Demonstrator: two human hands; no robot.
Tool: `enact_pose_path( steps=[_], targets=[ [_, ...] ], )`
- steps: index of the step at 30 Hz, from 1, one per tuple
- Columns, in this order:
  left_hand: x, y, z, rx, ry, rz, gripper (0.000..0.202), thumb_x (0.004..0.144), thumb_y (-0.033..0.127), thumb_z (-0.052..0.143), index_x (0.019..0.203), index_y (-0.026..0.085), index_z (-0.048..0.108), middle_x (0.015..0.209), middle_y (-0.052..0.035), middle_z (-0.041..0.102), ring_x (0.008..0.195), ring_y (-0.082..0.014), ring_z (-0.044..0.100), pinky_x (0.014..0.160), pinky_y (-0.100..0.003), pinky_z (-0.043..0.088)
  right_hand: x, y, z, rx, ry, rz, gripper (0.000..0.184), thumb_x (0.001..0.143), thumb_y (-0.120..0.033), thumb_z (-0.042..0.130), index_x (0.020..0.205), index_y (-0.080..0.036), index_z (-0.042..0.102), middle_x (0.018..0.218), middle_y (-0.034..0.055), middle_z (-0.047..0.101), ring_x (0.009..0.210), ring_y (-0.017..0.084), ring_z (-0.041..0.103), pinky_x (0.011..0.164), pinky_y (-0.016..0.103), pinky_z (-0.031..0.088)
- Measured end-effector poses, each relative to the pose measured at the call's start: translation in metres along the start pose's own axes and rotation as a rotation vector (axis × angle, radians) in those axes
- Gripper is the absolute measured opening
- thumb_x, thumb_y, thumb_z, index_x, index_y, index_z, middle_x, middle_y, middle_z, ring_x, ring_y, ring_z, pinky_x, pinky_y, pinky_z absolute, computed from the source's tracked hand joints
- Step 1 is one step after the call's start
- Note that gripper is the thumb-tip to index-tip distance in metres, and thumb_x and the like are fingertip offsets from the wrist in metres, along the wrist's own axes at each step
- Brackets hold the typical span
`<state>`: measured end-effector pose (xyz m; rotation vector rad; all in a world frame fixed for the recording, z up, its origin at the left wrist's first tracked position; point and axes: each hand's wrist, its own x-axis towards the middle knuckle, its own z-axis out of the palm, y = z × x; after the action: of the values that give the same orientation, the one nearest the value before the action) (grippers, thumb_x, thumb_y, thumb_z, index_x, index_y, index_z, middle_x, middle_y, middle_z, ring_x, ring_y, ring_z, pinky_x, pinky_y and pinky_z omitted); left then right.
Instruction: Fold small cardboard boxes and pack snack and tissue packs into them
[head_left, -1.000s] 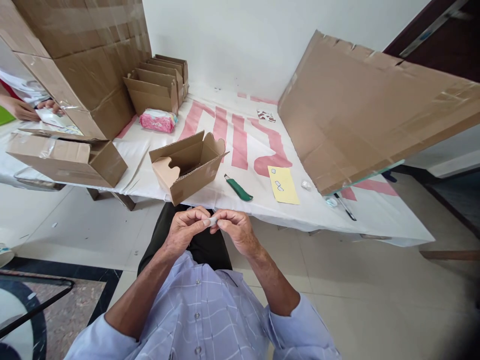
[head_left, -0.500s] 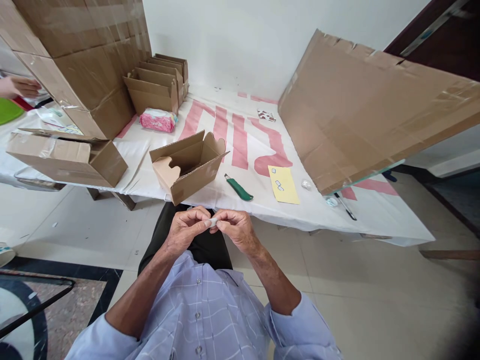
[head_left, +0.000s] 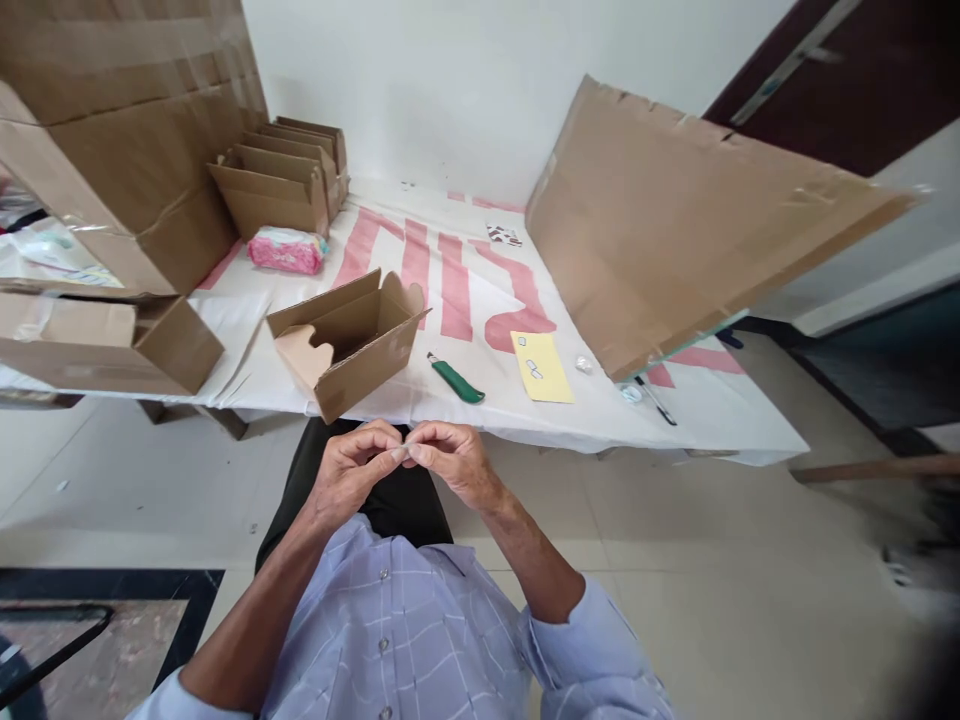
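Note:
My left hand (head_left: 355,470) and my right hand (head_left: 457,464) meet over my lap, just off the table's front edge. Both are closed in a pinch, thumbs against fingers, on a small whitish piece (head_left: 406,447). Fingertips cover most of it, and its kind cannot be made out. Beyond my hands an open cardboard box (head_left: 371,358) stands on the table, its end flaps cut in curves. A green utility knife (head_left: 457,381) lies right of the box, blade end pointing away. Farther right is a yellow sheet of paper (head_left: 547,375) with small drawn shapes.
A large cardboard panel (head_left: 675,230) leans at the right. A pen (head_left: 656,402) and a small crumpled clear piece (head_left: 583,364) lie near it. Pink tissue pack (head_left: 285,250), several open boxes (head_left: 262,200), a long box (head_left: 97,345) and tall stacked cartons (head_left: 157,140) fill the left.
The view has swung to the right, so everything sits farther left in the picture. The whitish piece shows less between my fingertips, which are closer together. Another person's hand at the far left has left view.

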<state>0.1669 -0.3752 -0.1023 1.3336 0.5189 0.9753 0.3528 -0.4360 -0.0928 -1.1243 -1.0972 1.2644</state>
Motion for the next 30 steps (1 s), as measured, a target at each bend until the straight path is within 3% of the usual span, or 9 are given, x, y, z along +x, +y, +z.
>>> enact_pose_path(
  steps=[7, 11, 14, 18, 21, 25, 30],
  targets=[
    [0.005, -0.015, 0.010, -0.028, -0.092, -0.053, 0.025, 0.093, 0.041, 0.089, 0.080, 0.020, 0.085, 0.083, -0.0071, 0.074, 0.079, -0.0188, 0.068, 0.075, -0.029, 0.053, -0.008, 0.006, -0.020, 0.023, -0.029, -0.003, 0.033, 0.086, -0.053, 0.089, 0.084, -0.021, 0.081, 0.081, 0.0011, 0.077, 0.075, 0.015, 0.071, 0.076, 0.029, 0.061],
    [0.013, -0.032, 0.022, 0.012, -0.120, -0.128, 0.033, 0.096, 0.048, 0.085, 0.080, 0.019, 0.085, 0.088, -0.0097, 0.074, 0.084, -0.0214, 0.068, 0.080, -0.031, 0.054, -0.010, 0.008, -0.054, -0.030, 0.016, 0.010, 0.032, 0.085, -0.052, 0.089, 0.082, -0.020, 0.081, 0.080, 0.0018, 0.077, 0.074, 0.015, 0.070, 0.074, 0.029, 0.060],
    [0.017, -0.046, 0.026, 0.048, -0.130, -0.183, 0.037, 0.097, 0.052, 0.082, 0.081, 0.018, 0.085, 0.089, -0.0110, 0.073, 0.085, -0.0222, 0.066, 0.078, -0.031, 0.053, -0.004, 0.006, -0.102, -0.124, 0.229, -0.009, 0.028, 0.084, -0.048, 0.088, 0.082, -0.021, 0.081, 0.077, 0.0012, 0.076, 0.071, 0.016, 0.069, 0.073, 0.030, 0.059],
    [0.019, -0.063, 0.028, 0.084, -0.203, -0.268, 0.041, 0.100, 0.055, 0.078, 0.081, 0.019, 0.084, 0.089, -0.0108, 0.071, 0.083, -0.0209, 0.064, 0.074, -0.029, 0.050, 0.017, 0.004, -0.191, -0.352, 0.613, -0.096, 0.025, 0.082, -0.046, 0.083, 0.081, -0.022, 0.079, 0.070, -0.0011, 0.072, 0.067, 0.016, 0.064, 0.072, 0.031, 0.056],
    [0.018, -0.077, 0.031, 0.074, -0.295, -0.325, 0.043, 0.101, 0.057, 0.075, 0.083, 0.019, 0.083, 0.088, -0.0103, 0.070, 0.080, -0.0199, 0.061, 0.072, -0.029, 0.048, 0.043, 0.007, -0.256, -0.578, 0.776, -0.192, 0.022, 0.085, -0.043, 0.075, 0.080, -0.022, 0.076, 0.077, 0.0014, 0.074, 0.075, 0.019, 0.066, 0.076, 0.032, 0.056],
    [0.016, -0.096, 0.039, 0.047, -0.389, -0.391, 0.044, 0.102, 0.059, 0.074, 0.083, 0.020, 0.084, 0.086, -0.0090, 0.069, 0.078, -0.0191, 0.059, 0.071, -0.030, 0.045, 0.087, 0.021, -0.321, -0.919, 0.849, -0.243, 0.019, 0.090, -0.030, 0.062, 0.076, -0.023, 0.071, 0.086, 0.0064, 0.076, 0.083, 0.022, 0.067, 0.081, 0.035, 0.055],
    [0.014, -0.109, 0.041, 0.044, -0.448, -0.446, 0.042, 0.103, 0.058, 0.073, 0.085, 0.022, 0.084, 0.088, -0.0080, 0.068, 0.079, -0.0186, 0.057, 0.074, -0.031, 0.045, 0.126, 0.044, -0.363, -1.202, 0.776, -0.161, 0.020, 0.092, -0.016, 0.057, 0.079, -0.022, 0.071, 0.092, 0.0091, 0.077, 0.086, 0.023, 0.067, 0.085, 0.035, 0.052]
  ],
)
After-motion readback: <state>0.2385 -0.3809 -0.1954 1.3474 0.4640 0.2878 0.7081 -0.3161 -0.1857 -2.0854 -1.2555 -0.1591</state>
